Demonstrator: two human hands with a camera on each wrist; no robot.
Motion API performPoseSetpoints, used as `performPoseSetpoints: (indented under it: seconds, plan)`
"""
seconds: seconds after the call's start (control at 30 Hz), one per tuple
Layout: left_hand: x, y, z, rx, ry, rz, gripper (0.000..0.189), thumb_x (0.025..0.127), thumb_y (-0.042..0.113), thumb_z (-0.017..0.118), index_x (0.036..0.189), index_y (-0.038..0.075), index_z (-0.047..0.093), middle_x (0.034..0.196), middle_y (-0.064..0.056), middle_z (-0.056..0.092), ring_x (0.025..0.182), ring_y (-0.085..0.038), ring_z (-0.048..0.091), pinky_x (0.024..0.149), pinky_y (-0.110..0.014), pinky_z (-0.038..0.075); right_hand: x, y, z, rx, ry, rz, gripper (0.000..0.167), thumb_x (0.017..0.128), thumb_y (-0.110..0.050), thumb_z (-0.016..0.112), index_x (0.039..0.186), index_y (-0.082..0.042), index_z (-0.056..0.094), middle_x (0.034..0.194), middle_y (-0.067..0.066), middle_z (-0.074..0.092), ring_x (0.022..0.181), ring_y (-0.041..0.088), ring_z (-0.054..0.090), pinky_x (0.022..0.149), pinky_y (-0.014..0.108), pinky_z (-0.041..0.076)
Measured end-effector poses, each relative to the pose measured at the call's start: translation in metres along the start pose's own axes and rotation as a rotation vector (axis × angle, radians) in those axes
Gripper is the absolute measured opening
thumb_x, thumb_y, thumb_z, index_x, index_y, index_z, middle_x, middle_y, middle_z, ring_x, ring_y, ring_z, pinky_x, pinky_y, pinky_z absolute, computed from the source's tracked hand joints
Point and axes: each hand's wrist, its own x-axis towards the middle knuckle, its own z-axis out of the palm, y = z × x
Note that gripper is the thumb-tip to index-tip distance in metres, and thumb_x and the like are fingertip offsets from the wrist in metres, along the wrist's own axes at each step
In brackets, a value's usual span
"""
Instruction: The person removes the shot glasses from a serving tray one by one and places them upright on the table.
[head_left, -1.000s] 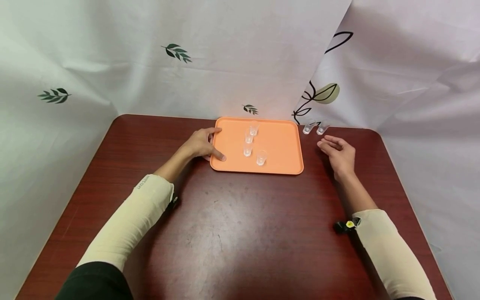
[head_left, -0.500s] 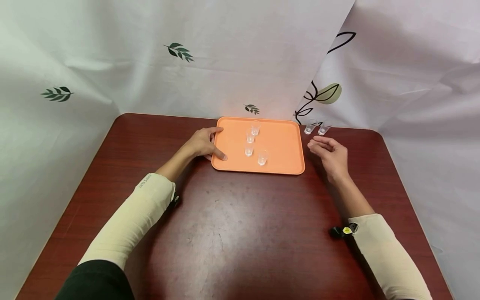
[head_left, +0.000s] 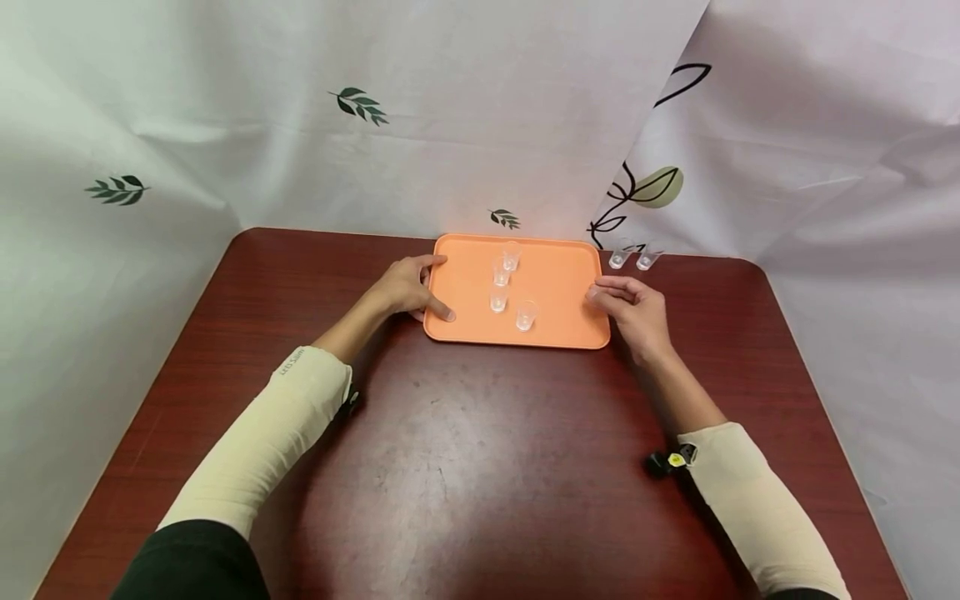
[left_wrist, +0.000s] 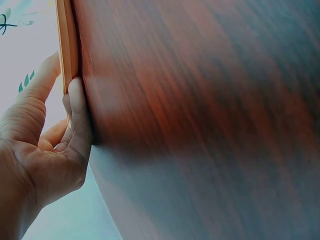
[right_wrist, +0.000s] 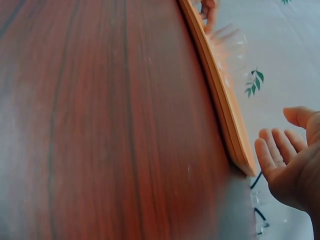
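Note:
An orange tray [head_left: 566, 283] lies on the dark red table near its back edge. My left hand [head_left: 405, 287] grips its left side, thumb over the rim; the left wrist view shows fingers curled low against the tray's edge [left_wrist: 68, 42]. At the opposite side, my right hand [head_left: 637, 317] overlaps the tray's right rim in the head view. In the right wrist view that hand [right_wrist: 295, 160] holds nothing, its thumb spread from the fingers, near the tray's corner. Several small clear cups stand on the tray, the nearest cup [head_left: 526, 317] apart from a row of others [head_left: 498, 298].
Two more clear cups, one [head_left: 619, 257] beside the other [head_left: 648, 257], stand off the tray at the table's back right. A pale curtain [head_left: 420, 150] with leaf prints hangs just behind the table [head_left: 465, 467].
My right hand has moved left, from beside the two loose cups to the tray's right rim. My left hand, the tray and the cups have stayed in place.

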Motion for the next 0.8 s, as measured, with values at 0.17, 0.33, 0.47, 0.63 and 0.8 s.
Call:
performPoseSetpoints:
  seconds: [0.17, 0.33, 0.47, 0.63, 0.8]
  plan:
    - [-0.002, 0.0, 0.001, 0.002, -0.008, -0.016, 0.122, 0.076, 0.016, 0.108, 0.177, 0.025, 0.04, 0.12, -0.019, 0.055, 0.061, -0.016, 0.071, 0.061, -0.033, 0.069, -0.001, 0.002, 0.011, -0.016, -0.059, 0.009, 0.043, 0.1, -0.004, 0.083, 0.136, 0.016, 0.071, 0.092, -0.019, 0.082, 0.091, -0.003, 0.079, 0.083, 0.016, 0.067]
    - [-0.002, 0.0, 0.001, 0.006, -0.004, -0.016, 0.121, 0.077, 0.017, 0.107, 0.177, 0.025, 0.041, 0.121, -0.019, 0.054, 0.062, -0.016, 0.07, 0.061, -0.033, 0.069, -0.001, 0.004, 0.02, -0.037, -0.118, 0.009, 0.044, 0.099, -0.005, 0.085, 0.136, 0.014, 0.072, 0.094, -0.017, 0.082, 0.095, -0.001, 0.08, 0.088, 0.017, 0.067]
    - [-0.001, 0.001, 0.001, 0.004, 0.003, -0.009, 0.12, 0.077, 0.016, 0.107, 0.177, 0.024, 0.041, 0.12, -0.017, 0.053, 0.063, -0.016, 0.071, 0.061, -0.033, 0.069, -0.002, 0.005, 0.029, -0.052, -0.168, 0.006, 0.044, 0.098, -0.003, 0.086, 0.136, 0.013, 0.072, 0.106, -0.002, 0.084, 0.098, 0.0, 0.08, 0.09, 0.018, 0.068]
    - [0.0, 0.001, 0.001, -0.002, 0.005, -0.01, 0.122, 0.076, 0.015, 0.108, 0.177, 0.024, 0.041, 0.12, -0.018, 0.053, 0.063, -0.016, 0.071, 0.061, -0.033, 0.069, -0.003, 0.004, 0.039, -0.114, -0.244, -0.005, 0.044, 0.097, -0.003, 0.087, 0.136, 0.01, 0.074, 0.127, 0.028, 0.079, 0.098, 0.0, 0.079, 0.089, 0.016, 0.067]
    - [0.0, 0.001, 0.001, 0.006, 0.005, -0.012, 0.122, 0.076, 0.017, 0.108, 0.177, 0.025, 0.041, 0.123, -0.018, 0.054, 0.064, -0.016, 0.071, 0.062, -0.033, 0.069, -0.005, 0.002, 0.047, -0.119, -0.341, 0.006, 0.045, 0.095, 0.004, 0.086, 0.138, 0.011, 0.072, 0.135, 0.035, 0.074, 0.099, 0.002, 0.079, 0.088, 0.016, 0.066]
